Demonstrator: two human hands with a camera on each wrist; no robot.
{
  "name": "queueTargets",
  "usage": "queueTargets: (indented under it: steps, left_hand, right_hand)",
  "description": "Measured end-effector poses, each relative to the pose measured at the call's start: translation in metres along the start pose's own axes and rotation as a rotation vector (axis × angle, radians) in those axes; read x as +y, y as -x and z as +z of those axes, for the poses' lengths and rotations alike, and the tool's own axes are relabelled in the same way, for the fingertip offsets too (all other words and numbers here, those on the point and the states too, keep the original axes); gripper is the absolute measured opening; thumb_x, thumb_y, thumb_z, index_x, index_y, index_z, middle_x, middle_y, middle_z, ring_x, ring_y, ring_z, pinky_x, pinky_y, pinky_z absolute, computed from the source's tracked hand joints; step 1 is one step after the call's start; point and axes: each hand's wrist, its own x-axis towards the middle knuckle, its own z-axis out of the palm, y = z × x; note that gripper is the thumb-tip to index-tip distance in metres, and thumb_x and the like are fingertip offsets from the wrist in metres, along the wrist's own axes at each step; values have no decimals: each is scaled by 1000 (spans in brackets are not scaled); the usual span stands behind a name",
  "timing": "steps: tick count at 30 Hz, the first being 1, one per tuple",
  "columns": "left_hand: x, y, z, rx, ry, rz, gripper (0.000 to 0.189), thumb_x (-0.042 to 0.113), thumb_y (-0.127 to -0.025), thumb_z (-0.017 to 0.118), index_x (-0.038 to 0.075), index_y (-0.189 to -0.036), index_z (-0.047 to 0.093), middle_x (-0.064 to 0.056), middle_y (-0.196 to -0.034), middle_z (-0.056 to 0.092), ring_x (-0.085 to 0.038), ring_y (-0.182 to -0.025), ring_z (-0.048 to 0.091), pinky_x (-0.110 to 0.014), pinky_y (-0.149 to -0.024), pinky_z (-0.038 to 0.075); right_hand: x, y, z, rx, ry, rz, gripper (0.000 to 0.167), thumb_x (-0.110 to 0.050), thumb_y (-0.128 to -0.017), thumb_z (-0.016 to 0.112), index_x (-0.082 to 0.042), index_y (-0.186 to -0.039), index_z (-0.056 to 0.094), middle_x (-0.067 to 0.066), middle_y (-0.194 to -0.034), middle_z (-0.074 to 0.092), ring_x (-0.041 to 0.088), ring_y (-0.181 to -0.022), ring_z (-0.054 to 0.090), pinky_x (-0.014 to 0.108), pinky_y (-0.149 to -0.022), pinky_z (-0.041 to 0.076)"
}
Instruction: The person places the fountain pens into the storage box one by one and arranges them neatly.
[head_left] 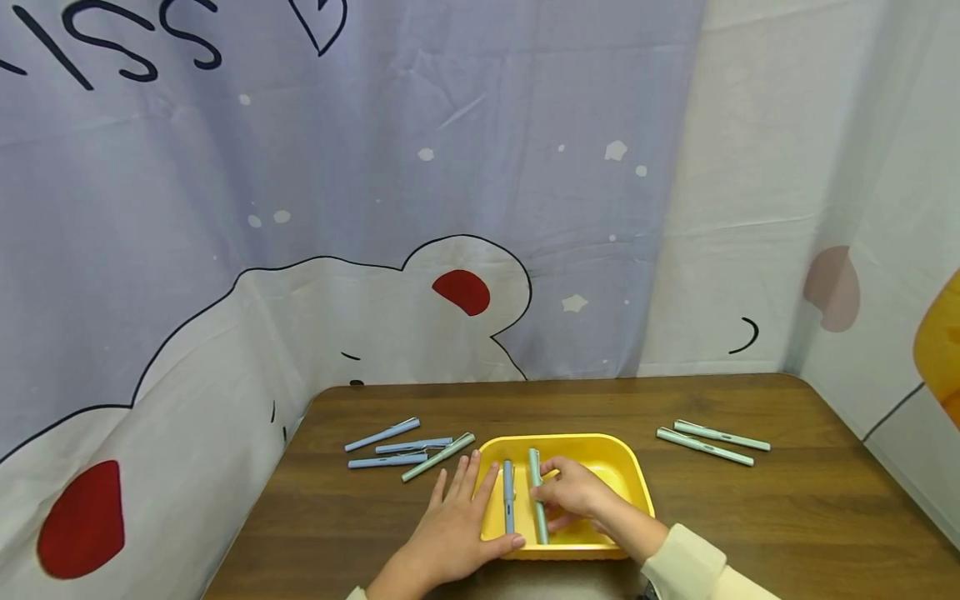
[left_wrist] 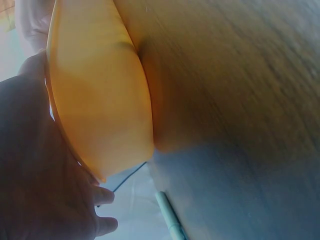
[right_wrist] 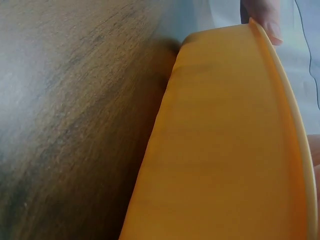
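Note:
A yellow tray [head_left: 637, 479] stands near the front of the table. Inside it lies a blue pen [head_left: 509, 500], with a light green pen [head_left: 536, 467] to its right. My right hand [head_left: 576, 493] reaches over the tray and pinches the green pen between thumb and fingers. Spread across the tray's left rim is my left hand [head_left: 459, 529], its fingers straight and its thumb at the front rim. In the left wrist view the left hand [left_wrist: 45, 160] lies along the rim of the tray [left_wrist: 100, 95]. The right wrist view shows mostly the tray's outer wall [right_wrist: 215, 135]; the pens inside are hidden there.
Left of the tray lie three blue pens, one of them a blue pen [head_left: 382, 434] at the back, and a green pen [head_left: 438, 457] close to the left fingertips. Two green pens [head_left: 705, 447] lie to the right on the brown table [head_left: 787, 508]. A printed curtain [head_left: 450, 167] hangs behind.

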Motion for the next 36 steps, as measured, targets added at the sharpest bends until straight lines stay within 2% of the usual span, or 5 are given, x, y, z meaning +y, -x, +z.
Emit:
queueTargets:
  steps: [16, 28, 36]
  left_hand:
    - [-2, -1, 0, -7, 9, -5, 102, 80, -90, 45, 12, -162, 23, -19, -169, 9, -39, -155, 13, -66, -119, 13]
    - [-2, -1, 0, -17, 18, -2, 103, 81, -90, 44, 12, -162, 22, -20, -169, 9, -39, -155, 12, -67, -119, 13]
    - [-2, -1, 2, -7, 23, 8, 101, 79, -90, 46, 11, -162, 23, -20, -168, 9, -40, -154, 12, -67, -119, 12]
  right_hand:
    - [-6, -8, 15, 22, 30, 24, 32, -5, -93, 68, 7, -118, 53, 14, -84, 64, 21, -67, 66, 36, -57, 60]
    - [-9, -13, 26, 40, 144, 27, 33, -3, -93, 70, 12, -116, 53, 14, -79, 64, 17, -61, 67, 32, -55, 60]
    - [-7, -16, 33, 65, 158, 26, 33, 0, -91, 72, 13, -114, 52, 15, -80, 62, 17, -59, 68, 31, -55, 59]
